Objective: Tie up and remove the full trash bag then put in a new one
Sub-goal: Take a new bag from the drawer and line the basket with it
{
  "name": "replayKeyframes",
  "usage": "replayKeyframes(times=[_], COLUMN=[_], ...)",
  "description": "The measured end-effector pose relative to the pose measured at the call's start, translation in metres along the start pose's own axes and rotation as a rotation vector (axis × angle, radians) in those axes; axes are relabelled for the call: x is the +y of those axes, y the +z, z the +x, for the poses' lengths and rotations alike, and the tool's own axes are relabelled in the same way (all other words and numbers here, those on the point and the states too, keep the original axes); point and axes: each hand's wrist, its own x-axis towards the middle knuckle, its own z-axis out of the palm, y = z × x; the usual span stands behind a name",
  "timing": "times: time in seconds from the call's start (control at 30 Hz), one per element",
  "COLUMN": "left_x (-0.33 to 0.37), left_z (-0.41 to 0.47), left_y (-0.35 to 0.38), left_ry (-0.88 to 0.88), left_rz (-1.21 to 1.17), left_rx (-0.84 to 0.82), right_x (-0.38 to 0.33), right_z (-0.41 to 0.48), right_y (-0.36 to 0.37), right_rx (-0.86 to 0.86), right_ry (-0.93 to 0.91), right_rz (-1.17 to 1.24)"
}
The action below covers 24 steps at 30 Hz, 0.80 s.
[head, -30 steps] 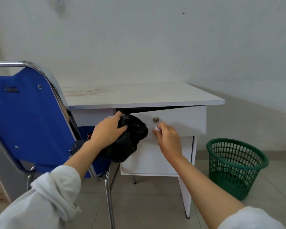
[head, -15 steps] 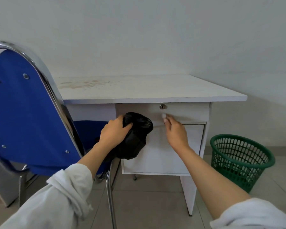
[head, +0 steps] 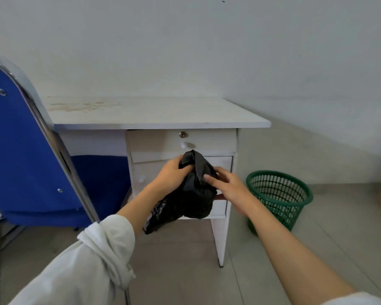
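Note:
A crumpled black trash bag (head: 196, 190) hangs in front of the white desk's drawers. My left hand (head: 171, 175) is shut on its upper left part. My right hand (head: 227, 186) touches the bag's right side with spread fingers; whether it grips the plastic is unclear. A green mesh waste basket (head: 279, 199) stands on the floor to the right of the desk, with no bag visible in it. The top drawer (head: 207, 140) with its round knob and lock is closed.
The white desk (head: 154, 113) stands against the wall. A blue chair with a chrome frame (head: 24, 150) fills the left side, close to my left arm. Grey tiled floor (head: 339, 238) lies around the basket.
The drawer went from pulled out to closed. My right hand left the drawer knob and came down onto the black bag. Both hands and the bag sit lower and further from the desk.

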Motion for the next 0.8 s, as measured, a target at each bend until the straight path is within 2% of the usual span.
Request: replayKeyframes(times=[0.23, 0.43, 0.63, 0.8], left_x=[-0.017, -0.011, 0.001, 0.013], left_z=[0.005, 0.040, 0.105, 0.159], left_y=[0.055, 0.146, 0.260, 0.308], left_ry=[-0.062, -0.177, -0.255, -0.252], left_rz=[-0.147, -0.290, -0.288, -0.277], left_rx=[-0.154, -0.340, -0.385, -0.394], right_x=[0.031, 0.071, 0.109, 0.121], right_z=[-0.027, -0.031, -0.018, 0.010], right_y=[-0.036, -0.121, -0.234, -0.293], right_rx=[0.130, 0.277, 0.341, 0.369], right_ry=[0.054, 0.084, 0.124, 0.116], right_rz=[0.010, 0.068, -0.010, -0.042])
